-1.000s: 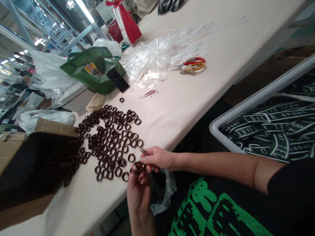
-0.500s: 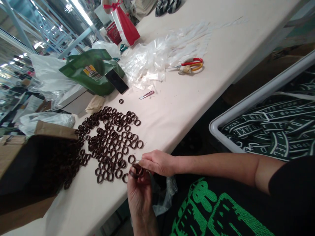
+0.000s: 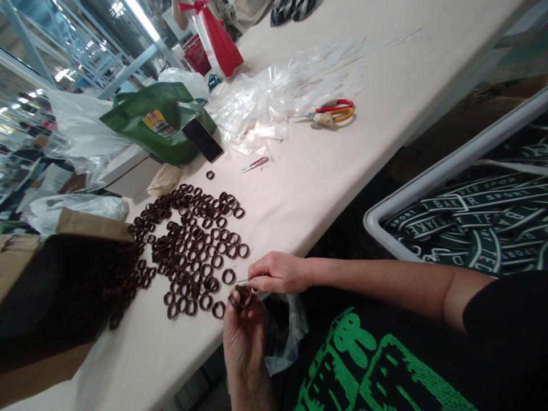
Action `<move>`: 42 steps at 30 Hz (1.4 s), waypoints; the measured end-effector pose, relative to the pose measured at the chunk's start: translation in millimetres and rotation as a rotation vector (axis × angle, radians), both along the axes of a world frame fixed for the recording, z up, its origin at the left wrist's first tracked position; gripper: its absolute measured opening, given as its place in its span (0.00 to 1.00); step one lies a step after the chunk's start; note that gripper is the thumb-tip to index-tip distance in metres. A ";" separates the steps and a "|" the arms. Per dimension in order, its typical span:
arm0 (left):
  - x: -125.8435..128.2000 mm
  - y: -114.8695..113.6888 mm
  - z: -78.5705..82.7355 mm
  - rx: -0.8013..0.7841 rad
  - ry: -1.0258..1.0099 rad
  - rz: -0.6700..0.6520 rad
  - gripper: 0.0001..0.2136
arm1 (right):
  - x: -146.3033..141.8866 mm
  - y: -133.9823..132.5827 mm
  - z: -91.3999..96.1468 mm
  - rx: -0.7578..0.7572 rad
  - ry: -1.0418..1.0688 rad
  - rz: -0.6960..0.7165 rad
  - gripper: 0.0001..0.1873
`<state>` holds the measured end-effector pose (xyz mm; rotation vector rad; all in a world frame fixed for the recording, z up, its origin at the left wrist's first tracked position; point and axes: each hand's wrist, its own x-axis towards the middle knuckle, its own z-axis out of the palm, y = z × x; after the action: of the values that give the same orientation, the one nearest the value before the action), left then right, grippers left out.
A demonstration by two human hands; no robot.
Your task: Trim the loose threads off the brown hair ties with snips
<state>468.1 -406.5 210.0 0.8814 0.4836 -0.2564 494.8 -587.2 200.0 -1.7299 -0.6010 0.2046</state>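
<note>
My left hand (image 3: 245, 348), at the table's front edge, has its fingers curled round a few small dark brown loops (image 3: 245, 295). Just above it my right hand (image 3: 282, 273) is closed on what looks like thread snips (image 3: 243, 282); only a thin silver tip shows, and the fingers hide most of the handle. That tip lies close to the held loops; contact is hard to make out. Beside both hands, many similar brown loops (image 3: 194, 251) are spread over the pale table (image 3: 308, 194). A large paper bag (image 3: 38, 359) lies on its side, more loops at its dark mouth.
Farther along the table are pink-handled snips (image 3: 256, 164), scissors (image 3: 336, 113), clear plastic strips (image 3: 261, 108), a phone (image 3: 202, 140) and a green bag (image 3: 158, 123). To the right, a white-rimmed bin (image 3: 374, 220) holds lettered dark straps. A person's hand (image 3: 180, 14) shows at the back.
My right hand has shifted slightly up and right, away from the loops, and its tool tip has drawn back. My left hand still holds its loops, slightly turned.
</note>
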 end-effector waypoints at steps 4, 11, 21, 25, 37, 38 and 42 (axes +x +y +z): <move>-2.1 0.9 -1.9 0.037 0.040 0.019 0.03 | 1.8 -1.5 -2.9 -0.017 -0.023 0.002 0.14; -1.8 8.0 -6.1 -0.031 0.007 -0.106 0.03 | 1.9 -2.6 -4.5 0.030 0.007 0.025 0.14; -5.5 -0.5 1.9 0.022 0.087 0.004 0.03 | 0.6 -1.8 0.5 -0.031 -0.009 0.039 0.15; -5.7 -4.5 6.1 0.026 0.141 0.028 0.04 | 0.4 -1.3 -1.0 -0.014 -0.003 0.042 0.15; -6.8 -3.0 4.1 0.001 0.114 -0.029 0.03 | 2.1 -4.1 -3.8 0.038 0.034 0.091 0.15; -6.9 -2.8 3.9 0.003 0.107 -0.032 0.03 | 2.1 -3.9 -3.9 0.034 0.028 0.088 0.15; -7.3 -1.3 3.1 0.002 0.077 -0.051 0.03 | 2.0 -3.7 -3.0 0.023 0.031 0.072 0.15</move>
<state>460.8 -407.8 213.1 0.8889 0.5335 -0.3373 496.8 -590.8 197.0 -1.6811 -0.6412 0.2734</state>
